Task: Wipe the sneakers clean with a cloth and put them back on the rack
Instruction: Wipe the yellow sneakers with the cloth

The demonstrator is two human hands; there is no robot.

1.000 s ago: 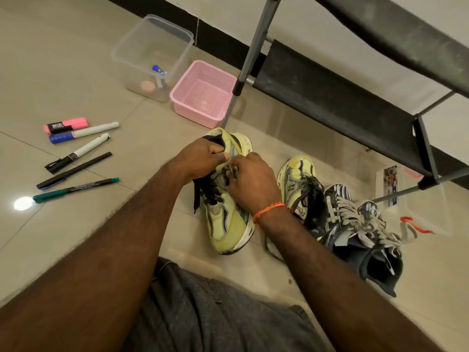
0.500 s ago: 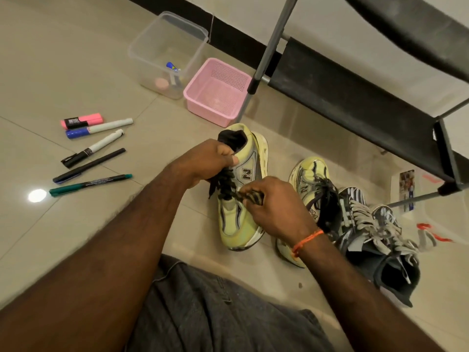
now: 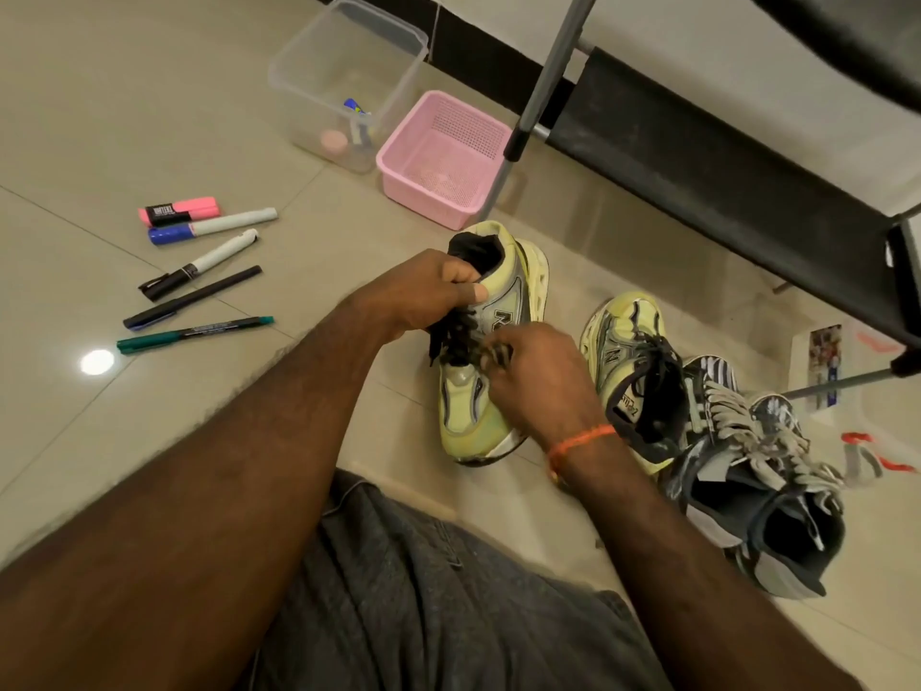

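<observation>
With the left hand (image 3: 423, 296) gripping the collar of the yellow sneaker (image 3: 481, 361) standing on the floor below the rack (image 3: 722, 157) and the right hand (image 3: 538, 386) pinching its black laces (image 3: 456, 341), a tug could tip it.

Glossy beige tile floor (image 3: 149, 117) (lamp glare), white wall (image 3: 697, 52).
</observation>
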